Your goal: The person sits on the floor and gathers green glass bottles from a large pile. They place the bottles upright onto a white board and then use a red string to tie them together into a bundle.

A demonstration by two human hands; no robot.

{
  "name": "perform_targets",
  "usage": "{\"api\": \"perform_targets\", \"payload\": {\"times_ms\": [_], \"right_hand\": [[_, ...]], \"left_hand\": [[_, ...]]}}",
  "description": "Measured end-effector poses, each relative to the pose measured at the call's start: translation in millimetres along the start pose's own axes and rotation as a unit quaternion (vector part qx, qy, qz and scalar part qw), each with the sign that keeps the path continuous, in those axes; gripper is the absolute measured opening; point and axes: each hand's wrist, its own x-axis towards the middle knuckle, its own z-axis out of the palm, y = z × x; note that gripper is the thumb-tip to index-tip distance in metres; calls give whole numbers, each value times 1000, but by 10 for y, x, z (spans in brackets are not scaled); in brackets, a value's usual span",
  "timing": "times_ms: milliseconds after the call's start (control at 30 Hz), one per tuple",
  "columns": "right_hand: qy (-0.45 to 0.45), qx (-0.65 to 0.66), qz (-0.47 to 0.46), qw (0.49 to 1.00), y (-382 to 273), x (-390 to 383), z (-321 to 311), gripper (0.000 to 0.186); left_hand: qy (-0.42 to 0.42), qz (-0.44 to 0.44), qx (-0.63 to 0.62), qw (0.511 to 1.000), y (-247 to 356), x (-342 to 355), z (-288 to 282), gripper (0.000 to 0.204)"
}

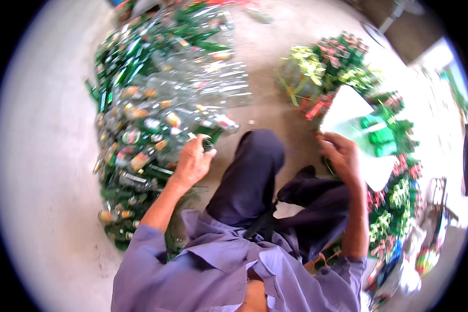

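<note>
My left hand (192, 161) is closed around a green glass bottle (208, 142), at the right edge of a broad heap of lying bottles (166, 99). Clear and green glass mix in the heap, some with orange or white labels. On the other side of my knees, my right hand (342, 156) has its fingers curled at the left edge of a white sheet (346, 112). What those fingers hold, if anything, is hidden. Blurred green bottle-like shapes (380, 136) show on the sheet.
Bundles of green bottles (343, 52) bound with red and yellow-green ties stand beyond the sheet. More tied bundles (395, 200) line my right side. Plastic bags (411, 278) lie at the lower right. A metal stand (387, 26) rises at the far right.
</note>
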Motion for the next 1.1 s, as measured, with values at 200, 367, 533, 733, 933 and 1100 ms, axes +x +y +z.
{"api": "perform_targets", "payload": {"times_ms": [200,367,533,733,933,1100], "right_hand": [[-18,-15,-77,997,-417,100,395,58],[120,-98,-235,959,-335,194,437,63],[211,-125,-223,944,25,234,135,38],[244,-154,-167,943,513,201,-167,28],[249,-190,-18,949,601,130,-507,38],[327,-172,-27,929,866,230,-969,42]], "left_hand": [[24,176,-68,982,1213,886,-138,21],[40,312,-104,943,1993,1248,234,26],[-5,294,-223,929,2386,1353,720,26],[-52,251,-267,929,2527,1369,1073,37],[-74,242,-264,931,2276,1299,906,43],[-47,131,-208,968,1467,1153,520,38]]}}
